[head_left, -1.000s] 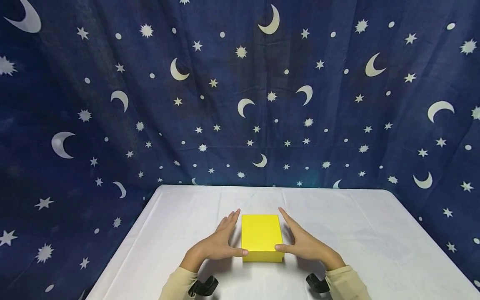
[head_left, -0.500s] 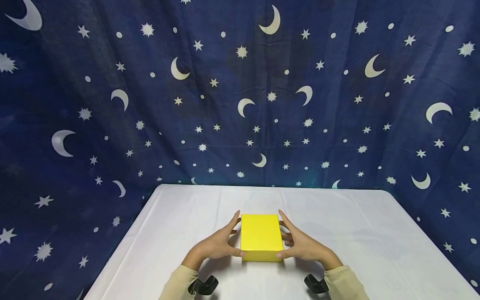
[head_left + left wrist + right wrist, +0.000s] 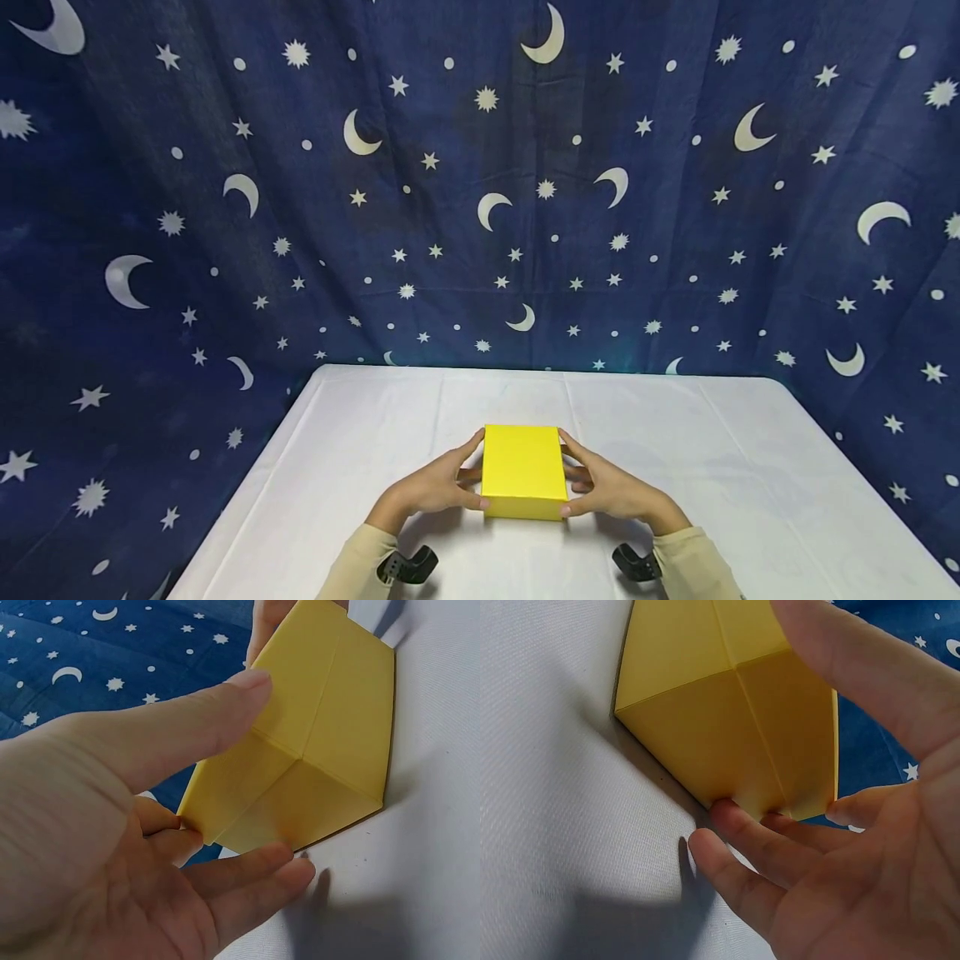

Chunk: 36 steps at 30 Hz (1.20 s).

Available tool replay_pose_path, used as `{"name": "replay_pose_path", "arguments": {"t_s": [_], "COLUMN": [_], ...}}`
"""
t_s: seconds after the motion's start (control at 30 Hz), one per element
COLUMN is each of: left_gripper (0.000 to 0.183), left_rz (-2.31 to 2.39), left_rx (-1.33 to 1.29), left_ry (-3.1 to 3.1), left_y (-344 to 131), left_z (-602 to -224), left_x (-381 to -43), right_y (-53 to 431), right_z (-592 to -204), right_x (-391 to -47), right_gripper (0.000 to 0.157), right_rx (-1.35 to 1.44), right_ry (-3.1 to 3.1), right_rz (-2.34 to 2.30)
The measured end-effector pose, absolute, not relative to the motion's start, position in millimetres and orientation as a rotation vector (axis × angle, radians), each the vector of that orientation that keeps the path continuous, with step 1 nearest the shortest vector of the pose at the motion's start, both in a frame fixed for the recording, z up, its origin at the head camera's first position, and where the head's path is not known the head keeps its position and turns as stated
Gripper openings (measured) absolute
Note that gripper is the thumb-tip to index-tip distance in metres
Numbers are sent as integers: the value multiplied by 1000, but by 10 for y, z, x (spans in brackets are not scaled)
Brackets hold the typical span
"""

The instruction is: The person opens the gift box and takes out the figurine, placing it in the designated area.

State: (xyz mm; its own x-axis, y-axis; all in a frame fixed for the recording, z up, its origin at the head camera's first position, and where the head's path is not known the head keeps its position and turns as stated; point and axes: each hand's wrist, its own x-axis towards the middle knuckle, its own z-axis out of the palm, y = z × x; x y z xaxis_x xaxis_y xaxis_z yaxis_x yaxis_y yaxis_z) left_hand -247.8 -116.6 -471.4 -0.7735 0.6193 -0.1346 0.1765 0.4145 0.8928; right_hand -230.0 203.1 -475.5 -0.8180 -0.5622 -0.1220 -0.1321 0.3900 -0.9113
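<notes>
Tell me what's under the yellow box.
White cloth shows along the bottom edges of the yellow box; the patch directly beneath is covered, so anything there cannot be seen.

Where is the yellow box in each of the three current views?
Head: yellow box low, just right of centre.
Left wrist: yellow box in the upper middle, slightly right.
Right wrist: yellow box upper middle, cut by top edge.
Shared landmark: blue cloth with white stars.

Yellow box (image 3: 523, 462), white tablecloth (image 3: 750, 500), navy curtain (image 3: 457, 142) with pale moon-and-star print, beige sleeves (image 3: 358, 565)
</notes>
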Motion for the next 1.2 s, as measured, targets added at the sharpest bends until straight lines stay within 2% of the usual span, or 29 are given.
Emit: {"name": "replay_pose_path", "arguments": {"t_s": [0.73, 1.2], "left_gripper": [110, 112], "left_rz": [1306, 1286], "left_rx": [658, 676], "left_ry": [2185, 2218], "left_y": [-1152, -1159], "left_z": [-4755, -4734], "left_x": [-2429, -2473], "right_y": [2055, 2100], "right_z": [-4781, -4791], "right_x": [-2256, -2296], "right_gripper": [123, 120], "right_rx": [-543, -613], "right_ry": [2223, 2141], "right_rz": [-1414, -1471]}}
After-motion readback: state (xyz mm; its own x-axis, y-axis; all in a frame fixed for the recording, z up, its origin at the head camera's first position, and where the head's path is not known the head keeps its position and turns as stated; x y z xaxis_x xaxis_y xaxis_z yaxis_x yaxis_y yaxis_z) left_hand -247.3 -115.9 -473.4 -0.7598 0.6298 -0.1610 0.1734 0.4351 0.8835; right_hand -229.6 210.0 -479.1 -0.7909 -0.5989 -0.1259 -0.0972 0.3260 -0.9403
